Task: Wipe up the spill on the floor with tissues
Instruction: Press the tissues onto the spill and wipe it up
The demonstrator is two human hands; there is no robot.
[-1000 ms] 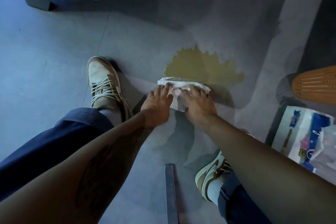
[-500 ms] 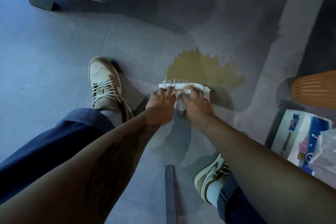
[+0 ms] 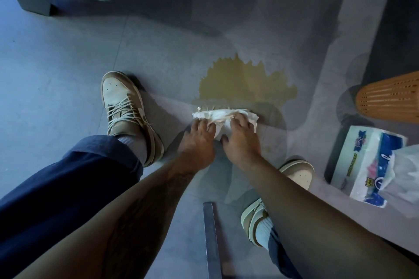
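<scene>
With both palms down on the crumpled white wad of tissues, the person is working at the near edge of the yellowish-brown spill on the grey tiled floor. The left hand and right hand lie flat, fingers spread, pressing the wad rather than gripping it. The step would likely go best with steady downward pressure and a push away towards the far edge, letting the paper soak instead of smearing; fresh sheets will probably be needed. Counted in the head view: one spill, one wad, two hands, two tan lace-up shoes, and one blue-and-white tissue pack at the right.
</scene>
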